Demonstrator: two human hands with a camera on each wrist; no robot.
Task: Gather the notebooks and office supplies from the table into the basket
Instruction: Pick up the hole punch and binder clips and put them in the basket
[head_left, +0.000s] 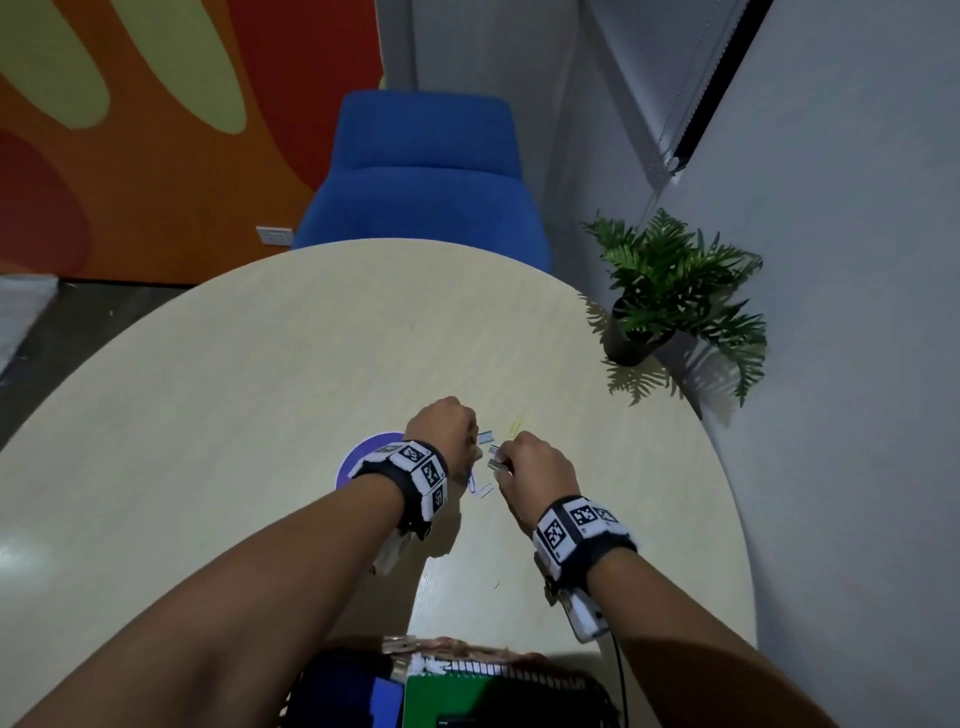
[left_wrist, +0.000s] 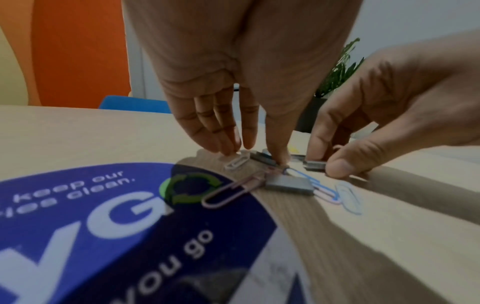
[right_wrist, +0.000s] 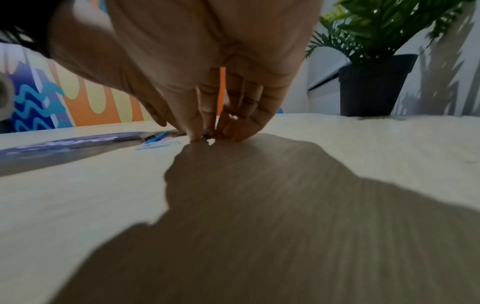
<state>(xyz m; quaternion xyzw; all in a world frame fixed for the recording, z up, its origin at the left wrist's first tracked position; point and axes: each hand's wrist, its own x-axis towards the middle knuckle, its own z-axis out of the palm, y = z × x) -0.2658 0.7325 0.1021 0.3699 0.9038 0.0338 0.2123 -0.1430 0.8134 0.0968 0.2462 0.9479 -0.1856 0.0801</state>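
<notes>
Both hands meet at the middle of the round table (head_left: 260, 364) over a small heap of supplies. My left hand (left_wrist: 254, 153) points down, its thumb and fingers pinching a grey staple strip (left_wrist: 262, 159) beside a white paper clip (left_wrist: 235, 162). My right hand (left_wrist: 328, 162) pinches another staple strip (left_wrist: 314, 164) between thumb and fingers. A third staple strip (left_wrist: 288, 185) lies loose with a pink clip (left_wrist: 228, 192), a blue clip (left_wrist: 309, 181) and a pale clip (left_wrist: 349, 197). A yellow clip (head_left: 516, 425) lies just beyond. The wire basket (head_left: 597, 691) at the near edge holds a green notebook (head_left: 457, 696).
A round purple sticker (head_left: 363, 452) lies flat on the table under my left wrist. A potted plant (head_left: 670, 291) stands at the table's right edge by the wall. A blue chair (head_left: 421, 171) is behind the far edge.
</notes>
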